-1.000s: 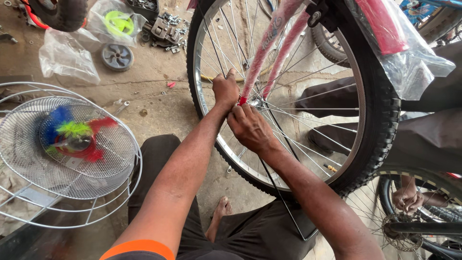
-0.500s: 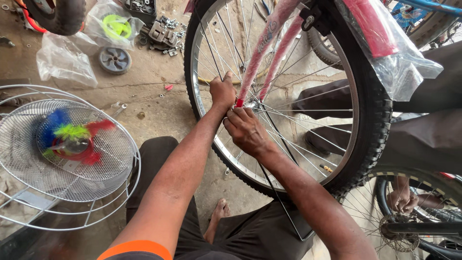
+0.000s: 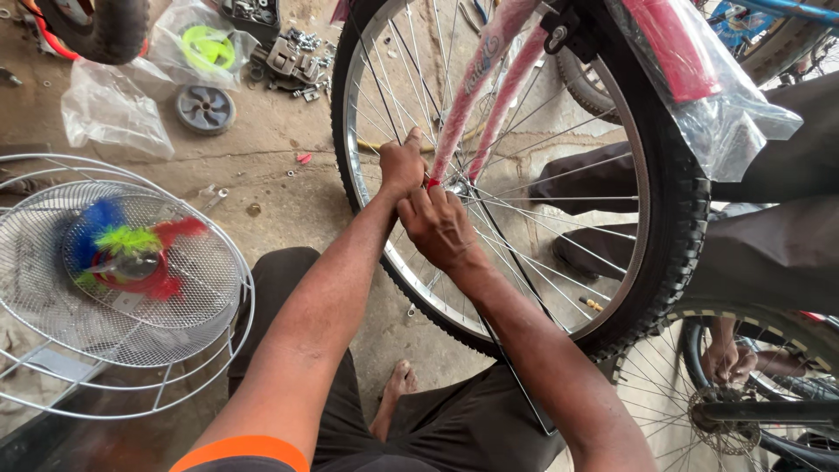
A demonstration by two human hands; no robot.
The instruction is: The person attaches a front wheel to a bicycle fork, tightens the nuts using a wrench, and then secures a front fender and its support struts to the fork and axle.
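Where the fork meets the hub, both hands crowd in: left hand clenched, right hand pinching something hidden behind spokes.

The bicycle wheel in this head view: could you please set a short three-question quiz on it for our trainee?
1. True or false: both hands are at the hub of the bicycle wheel.
2. What stands on the floor to the person's left: (a) a wire-caged fan, (b) a bucket, (c) a chair?
3. What covers the red frame part at upper right?

Key: 1 true, the left hand and right hand meet there. 2 (a), the fan. 3 clear plastic wrap.
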